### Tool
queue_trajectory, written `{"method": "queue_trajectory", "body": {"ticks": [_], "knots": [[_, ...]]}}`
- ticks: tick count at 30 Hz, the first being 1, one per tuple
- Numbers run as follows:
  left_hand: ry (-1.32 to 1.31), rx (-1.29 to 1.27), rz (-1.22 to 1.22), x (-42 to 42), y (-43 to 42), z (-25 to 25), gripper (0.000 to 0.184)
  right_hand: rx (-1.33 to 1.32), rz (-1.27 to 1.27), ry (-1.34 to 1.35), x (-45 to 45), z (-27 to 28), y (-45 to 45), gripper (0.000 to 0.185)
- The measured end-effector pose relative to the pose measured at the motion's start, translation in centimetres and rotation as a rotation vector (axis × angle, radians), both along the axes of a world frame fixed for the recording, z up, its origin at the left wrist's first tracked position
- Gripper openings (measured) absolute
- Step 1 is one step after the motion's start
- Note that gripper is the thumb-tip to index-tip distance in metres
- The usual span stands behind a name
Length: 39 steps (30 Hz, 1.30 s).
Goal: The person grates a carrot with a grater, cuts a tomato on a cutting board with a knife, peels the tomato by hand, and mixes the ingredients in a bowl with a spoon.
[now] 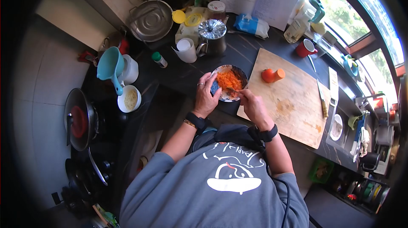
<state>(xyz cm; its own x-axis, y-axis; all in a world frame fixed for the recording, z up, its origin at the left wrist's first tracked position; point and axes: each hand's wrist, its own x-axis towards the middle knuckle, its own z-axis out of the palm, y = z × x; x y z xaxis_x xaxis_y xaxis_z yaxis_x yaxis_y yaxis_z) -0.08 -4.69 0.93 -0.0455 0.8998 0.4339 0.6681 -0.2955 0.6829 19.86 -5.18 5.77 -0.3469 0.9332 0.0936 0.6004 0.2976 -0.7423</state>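
A patterned bowl (227, 98) of shredded carrot (228, 80) stands at the counter's front edge. My left hand (207, 96) grips the bowl's left side, thumb near the front rim and fingers along the outside. Above the bowl's right rim, my right hand (254, 105) is closed around a thin dark utensil (232, 89) whose end is in the carrot; whether it is a spoon or a fork I cannot tell. A carrot stub (279, 74) and a tomato-like red piece (267, 75) lie on the wooden cutting board (293, 109) to the right.
A knife (321, 98) rests along the board's right edge. Behind the bowl stand a foil-topped metal pitcher (212, 41) and a green-capped jar (159, 59). At left are a white bowl of pale shreds (129, 99), a turquoise strainer (109, 66) and a wok (78, 119).
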Motion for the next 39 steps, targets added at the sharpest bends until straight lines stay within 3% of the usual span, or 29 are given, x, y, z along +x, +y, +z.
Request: {"method": "queue_trajectory", "body": {"ticks": [2, 3, 7, 10, 12, 17, 20, 24, 28, 32, 35, 39], "knots": [[0.011, 0.017, 0.065, -0.4, -0.4, -0.7, 0.052, 0.040, -0.084, 0.136, 0.1, 1.6, -0.2, 0.012], [-0.078, -0.101, 0.113, -0.6, -0.4, -1.4, 0.048, 0.040, -0.084, 0.135, 0.3, 2.0, -0.2, 0.012], [-0.241, -0.386, 0.093, -1.6, -0.3, -4.1, 0.039, 0.071, -0.210, 0.018, 0.4, 1.6, 0.2, 0.012], [-0.268, -0.342, 0.086, -1.6, -0.3, -4.7, 0.039, 0.108, -0.270, -0.140, -0.4, -1.3, 0.8, 0.014], [-0.234, -0.348, 0.086, -1.8, -0.3, -4.9, 0.040, -0.246, -0.335, 0.489, -1.6, -1.7, 1.7, 0.016], [-0.291, -0.355, 0.072, -1.7, -0.2, -5.4, 0.041, -0.117, -0.058, 0.323, -0.7, 0.2, 0.0, 0.015], [-0.276, -0.370, 0.079, -1.7, -0.2, -4.9, 0.041, 0.091, 0.122, 0.072, -0.7, -1.0, -0.5, 0.010], [-0.344, -0.434, 0.082, -1.4, -0.4, -3.5, 0.040, 0.064, 0.016, 0.101, -0.5, -1.8, 1.1, 0.008], [-0.345, -0.443, 0.086, -1.3, -0.4, -3.8, 0.040, -0.038, 0.089, 0.218, -1.0, 2.6, -0.2, 0.007], [-0.340, -0.434, 0.078, -1.5, -0.4, -4.0, 0.041, 0.003, 0.021, 0.074, -0.7, -2.6, 0.7, 0.012], [-0.335, -0.437, 0.070, -1.6, -0.3, -4.3, 0.041, -0.111, -0.065, 0.200, 0.0, -0.2, 1.4, 0.013], [-0.386, -0.417, 0.069, -1.1, -0.3, -4.5, 0.040, -0.003, -0.143, 0.245, 1.1, -0.2, 2.2, 0.014]]}}
